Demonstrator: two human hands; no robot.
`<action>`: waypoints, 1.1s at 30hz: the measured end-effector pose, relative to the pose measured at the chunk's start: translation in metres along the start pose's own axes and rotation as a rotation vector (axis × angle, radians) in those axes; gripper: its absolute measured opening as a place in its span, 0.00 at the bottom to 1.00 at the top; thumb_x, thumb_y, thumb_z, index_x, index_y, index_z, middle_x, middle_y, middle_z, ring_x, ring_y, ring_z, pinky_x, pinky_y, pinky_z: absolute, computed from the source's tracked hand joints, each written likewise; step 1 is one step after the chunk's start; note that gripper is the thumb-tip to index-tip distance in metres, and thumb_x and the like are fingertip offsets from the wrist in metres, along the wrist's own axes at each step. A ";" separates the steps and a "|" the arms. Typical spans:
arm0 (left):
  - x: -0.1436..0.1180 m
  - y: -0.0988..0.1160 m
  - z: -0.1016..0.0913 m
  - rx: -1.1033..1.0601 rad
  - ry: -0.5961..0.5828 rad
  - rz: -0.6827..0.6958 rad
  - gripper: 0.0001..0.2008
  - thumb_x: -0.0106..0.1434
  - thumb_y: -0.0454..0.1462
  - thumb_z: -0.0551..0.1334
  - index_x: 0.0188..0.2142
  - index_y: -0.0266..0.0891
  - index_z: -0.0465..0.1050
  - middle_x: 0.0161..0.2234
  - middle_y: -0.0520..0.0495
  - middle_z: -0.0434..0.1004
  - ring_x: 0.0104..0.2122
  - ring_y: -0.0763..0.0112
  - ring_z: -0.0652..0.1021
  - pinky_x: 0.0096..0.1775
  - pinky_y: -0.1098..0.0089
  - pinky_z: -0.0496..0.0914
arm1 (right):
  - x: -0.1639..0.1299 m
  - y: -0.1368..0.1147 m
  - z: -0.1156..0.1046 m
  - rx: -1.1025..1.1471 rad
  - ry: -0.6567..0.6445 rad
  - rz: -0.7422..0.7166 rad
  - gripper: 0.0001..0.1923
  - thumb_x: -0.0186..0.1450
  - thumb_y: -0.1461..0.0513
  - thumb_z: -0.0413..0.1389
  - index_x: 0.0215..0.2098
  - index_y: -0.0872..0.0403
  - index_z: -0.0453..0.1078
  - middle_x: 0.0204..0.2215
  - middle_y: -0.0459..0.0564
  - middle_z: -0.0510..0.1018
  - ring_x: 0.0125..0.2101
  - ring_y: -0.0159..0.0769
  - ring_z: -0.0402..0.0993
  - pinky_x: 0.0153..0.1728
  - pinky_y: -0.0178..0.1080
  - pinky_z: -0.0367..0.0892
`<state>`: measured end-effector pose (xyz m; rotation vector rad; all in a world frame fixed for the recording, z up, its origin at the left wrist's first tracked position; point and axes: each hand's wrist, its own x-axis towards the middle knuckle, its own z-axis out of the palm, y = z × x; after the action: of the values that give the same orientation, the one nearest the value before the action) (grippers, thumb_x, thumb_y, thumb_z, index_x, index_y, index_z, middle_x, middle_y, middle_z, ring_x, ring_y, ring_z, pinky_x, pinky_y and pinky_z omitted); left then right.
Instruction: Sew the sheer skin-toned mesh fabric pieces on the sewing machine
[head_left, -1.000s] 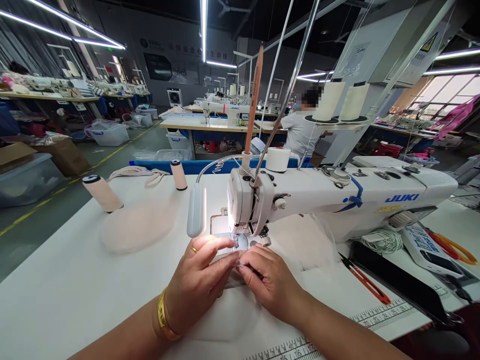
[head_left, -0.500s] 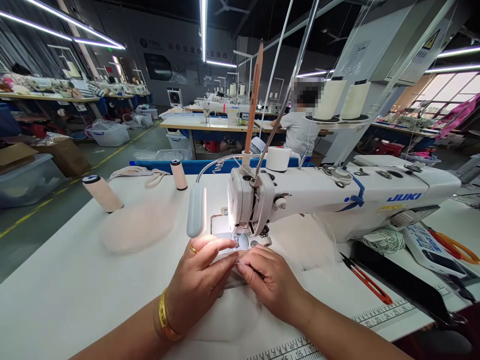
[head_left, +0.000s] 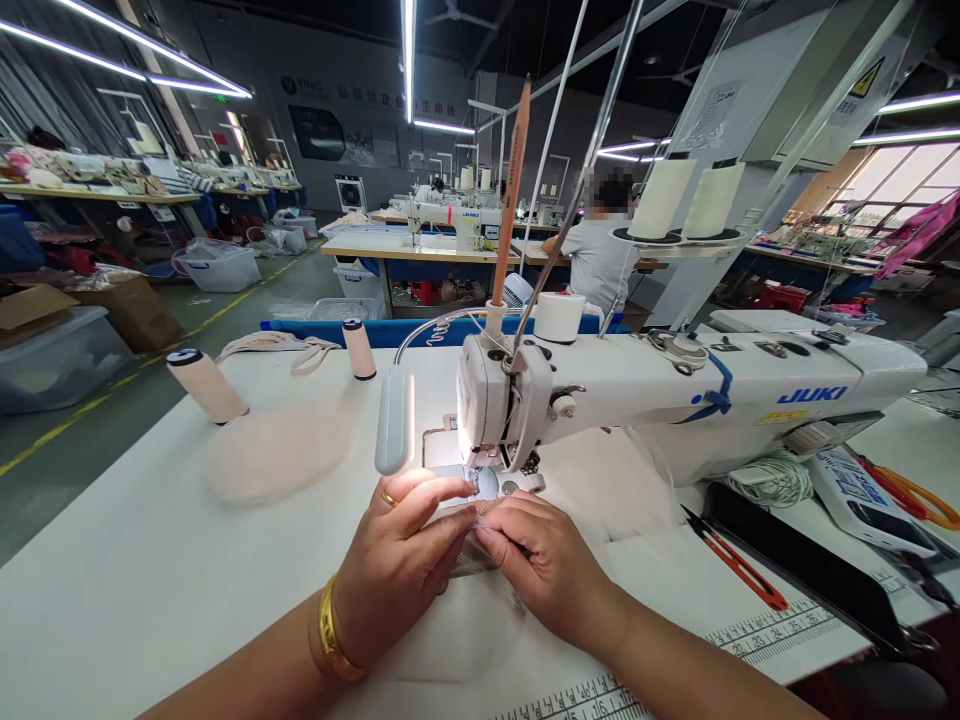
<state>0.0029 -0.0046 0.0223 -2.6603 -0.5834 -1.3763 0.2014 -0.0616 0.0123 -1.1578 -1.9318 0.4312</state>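
A white JUKI sewing machine (head_left: 675,400) stands on the white table (head_left: 135,580). My left hand (head_left: 397,570), with a gold ring and bangle, and my right hand (head_left: 544,565) meet just in front of the needle area (head_left: 480,480). Both pinch a small sheer piece of fabric (head_left: 469,555) between their fingertips, flat on the table. A lit lamp head (head_left: 394,420) on a gooseneck hangs over my left hand. The fabric's edge under my fingers is mostly hidden.
Two pale thread cones (head_left: 204,385) (head_left: 358,348) stand at the far left beside a stack of pale fabric pieces (head_left: 277,450). Red thread snips (head_left: 739,565) lie right of my right hand. Orange scissors (head_left: 911,495) rest far right. A person (head_left: 596,255) sits at another machine behind.
Nothing has visibly changed beyond a slight shift of the head camera; both hands stay pinched on the fabric at the needle.
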 end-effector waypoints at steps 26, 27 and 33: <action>0.003 0.002 -0.001 -0.039 -0.032 -0.046 0.10 0.68 0.27 0.60 0.36 0.41 0.76 0.42 0.48 0.82 0.42 0.65 0.75 0.48 0.64 0.67 | 0.000 0.000 0.001 -0.022 -0.011 -0.017 0.15 0.75 0.63 0.50 0.29 0.51 0.65 0.26 0.45 0.74 0.30 0.35 0.70 0.35 0.39 0.63; 0.004 0.002 -0.001 -0.040 -0.038 -0.046 0.10 0.68 0.27 0.59 0.36 0.41 0.76 0.41 0.49 0.82 0.41 0.66 0.76 0.48 0.65 0.67 | 0.000 0.000 0.001 -0.018 -0.013 -0.018 0.15 0.75 0.63 0.50 0.29 0.51 0.65 0.27 0.45 0.75 0.31 0.35 0.71 0.35 0.39 0.63; 0.004 0.002 0.000 -0.068 -0.092 -0.054 0.10 0.68 0.26 0.57 0.36 0.41 0.73 0.38 0.51 0.83 0.37 0.69 0.78 0.46 0.65 0.66 | -0.002 0.002 0.002 -0.040 -0.009 -0.017 0.14 0.75 0.63 0.50 0.30 0.51 0.66 0.28 0.46 0.76 0.31 0.36 0.70 0.35 0.40 0.63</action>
<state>0.0055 -0.0055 0.0259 -2.7948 -0.6325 -1.3155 0.2018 -0.0625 0.0090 -1.1661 -1.9644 0.3905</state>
